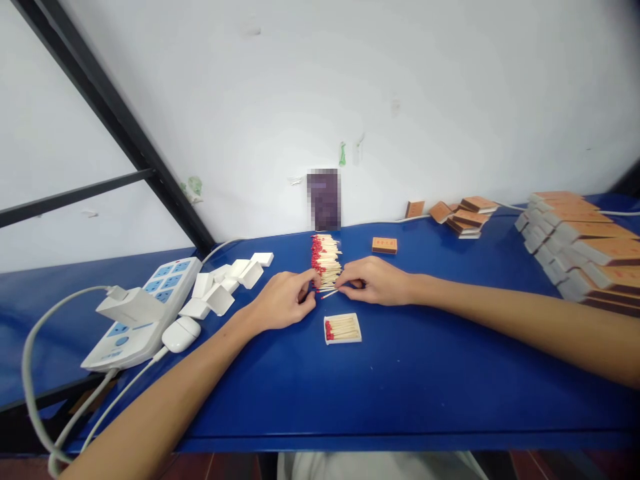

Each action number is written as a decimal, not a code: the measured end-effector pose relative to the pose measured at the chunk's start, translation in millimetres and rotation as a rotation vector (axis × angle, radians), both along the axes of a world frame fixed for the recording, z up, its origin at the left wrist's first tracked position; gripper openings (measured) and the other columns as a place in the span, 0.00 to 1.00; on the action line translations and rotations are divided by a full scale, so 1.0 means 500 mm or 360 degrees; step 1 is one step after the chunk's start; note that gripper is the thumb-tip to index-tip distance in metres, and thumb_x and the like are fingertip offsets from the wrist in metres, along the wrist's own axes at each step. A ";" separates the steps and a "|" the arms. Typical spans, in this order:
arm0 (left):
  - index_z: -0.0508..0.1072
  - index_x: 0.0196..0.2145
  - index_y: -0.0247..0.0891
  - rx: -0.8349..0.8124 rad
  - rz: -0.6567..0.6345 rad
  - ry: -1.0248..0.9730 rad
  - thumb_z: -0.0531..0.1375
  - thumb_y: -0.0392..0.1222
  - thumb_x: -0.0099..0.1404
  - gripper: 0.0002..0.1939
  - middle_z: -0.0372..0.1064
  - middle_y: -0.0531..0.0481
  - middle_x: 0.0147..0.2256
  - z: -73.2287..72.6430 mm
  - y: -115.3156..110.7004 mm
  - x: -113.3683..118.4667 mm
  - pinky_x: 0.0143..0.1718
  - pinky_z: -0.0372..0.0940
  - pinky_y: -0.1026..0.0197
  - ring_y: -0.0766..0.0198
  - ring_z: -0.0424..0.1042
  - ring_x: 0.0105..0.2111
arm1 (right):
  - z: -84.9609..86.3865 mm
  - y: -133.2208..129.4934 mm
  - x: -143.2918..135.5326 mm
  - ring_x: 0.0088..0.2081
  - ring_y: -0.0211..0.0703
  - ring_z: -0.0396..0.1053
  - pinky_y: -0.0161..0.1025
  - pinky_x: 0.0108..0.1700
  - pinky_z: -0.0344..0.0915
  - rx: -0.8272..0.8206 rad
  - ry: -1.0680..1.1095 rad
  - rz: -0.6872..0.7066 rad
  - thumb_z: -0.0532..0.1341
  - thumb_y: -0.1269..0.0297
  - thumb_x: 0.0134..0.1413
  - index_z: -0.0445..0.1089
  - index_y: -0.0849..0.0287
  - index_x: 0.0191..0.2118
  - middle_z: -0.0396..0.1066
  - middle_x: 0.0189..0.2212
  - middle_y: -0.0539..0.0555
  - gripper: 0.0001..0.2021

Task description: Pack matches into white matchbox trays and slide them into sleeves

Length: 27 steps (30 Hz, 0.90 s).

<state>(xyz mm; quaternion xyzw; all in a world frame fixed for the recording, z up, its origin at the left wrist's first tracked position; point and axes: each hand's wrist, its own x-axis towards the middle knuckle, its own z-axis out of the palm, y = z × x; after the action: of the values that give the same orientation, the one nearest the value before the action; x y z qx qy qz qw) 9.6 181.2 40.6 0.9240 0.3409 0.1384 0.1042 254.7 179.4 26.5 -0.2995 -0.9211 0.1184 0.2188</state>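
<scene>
A long pile of red-tipped matches (327,257) lies on the blue table (425,387), heads to the left. At the pile's near left edge is my left hand (287,298), its thumb and index finger curved with a gap between the tips. My right hand (374,281) is at the near right edge, its fingers pinched at the plain end of a slanted match (330,293). Just in front of the hands sits a white matchbox tray (343,329) partly filled with matches.
White empty trays (220,293), a power strip (167,287) and a white earphone case (181,334) are on the left. One orange matchbox (385,245) lies behind my right hand. More boxes (470,217) stand at the back, with a large stack (590,247) at far right.
</scene>
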 end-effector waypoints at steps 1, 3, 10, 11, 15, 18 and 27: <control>0.66 0.39 0.40 -0.0005 -0.0008 0.0006 0.54 0.35 0.62 0.07 0.61 0.59 0.20 0.001 0.000 -0.001 0.26 0.53 0.65 0.68 0.61 0.20 | 0.000 0.000 0.000 0.25 0.34 0.60 0.33 0.30 0.53 -0.0003 -0.0003 -0.0007 0.57 0.67 0.57 0.75 0.59 0.39 0.65 0.23 0.48 0.09; 0.66 0.40 0.40 -0.0013 -0.0022 0.0013 0.53 0.34 0.62 0.08 0.61 0.59 0.20 0.003 -0.001 -0.001 0.26 0.53 0.65 0.68 0.60 0.20 | 0.001 -0.001 -0.001 0.24 0.34 0.59 0.33 0.29 0.53 -0.0005 -0.0007 -0.0009 0.57 0.67 0.58 0.75 0.59 0.39 0.64 0.23 0.48 0.09; 0.66 0.41 0.40 -0.0026 -0.0034 0.0043 0.53 0.34 0.62 0.09 0.61 0.59 0.21 0.006 -0.002 -0.001 0.26 0.53 0.65 0.68 0.61 0.21 | 0.008 -0.004 -0.002 0.26 0.35 0.62 0.33 0.30 0.54 -0.0007 -0.0034 0.0061 0.56 0.64 0.61 0.76 0.58 0.43 0.70 0.27 0.50 0.12; 0.66 0.41 0.40 -0.0025 -0.0034 0.0047 0.53 0.34 0.62 0.09 0.61 0.59 0.21 0.006 -0.002 -0.001 0.26 0.53 0.65 0.68 0.61 0.21 | 0.009 -0.004 -0.001 0.27 0.36 0.63 0.33 0.30 0.55 -0.0006 -0.0032 0.0070 0.56 0.64 0.61 0.77 0.58 0.43 0.71 0.28 0.51 0.12; 0.66 0.40 0.40 -0.0013 -0.0042 0.0056 0.53 0.35 0.62 0.08 0.61 0.59 0.21 0.005 -0.002 -0.001 0.26 0.53 0.65 0.68 0.61 0.21 | 0.005 -0.002 0.001 0.29 0.36 0.66 0.33 0.31 0.58 0.0010 0.0001 0.0125 0.57 0.63 0.62 0.77 0.58 0.42 0.73 0.32 0.53 0.12; 0.66 0.40 0.40 -0.0012 -0.0039 0.0059 0.54 0.35 0.62 0.08 0.61 0.59 0.21 0.004 -0.001 -0.001 0.26 0.53 0.65 0.68 0.61 0.21 | 0.002 -0.001 0.002 0.28 0.35 0.66 0.32 0.30 0.58 0.0029 0.0039 0.0166 0.57 0.63 0.62 0.78 0.59 0.41 0.73 0.31 0.53 0.12; 0.66 0.40 0.40 -0.0007 -0.0045 0.0057 0.54 0.35 0.63 0.07 0.60 0.60 0.21 0.003 -0.001 -0.002 0.26 0.52 0.66 0.69 0.60 0.21 | 0.000 -0.001 0.000 0.25 0.33 0.63 0.32 0.29 0.56 0.0058 0.0072 0.0136 0.58 0.64 0.60 0.77 0.60 0.41 0.71 0.27 0.51 0.10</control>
<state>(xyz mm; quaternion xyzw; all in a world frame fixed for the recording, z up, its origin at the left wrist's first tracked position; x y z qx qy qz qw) 8.8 180.6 42.2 0.9308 0.3300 0.1197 0.1021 254.7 178.8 26.5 -0.2532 -0.9299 0.1176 0.2397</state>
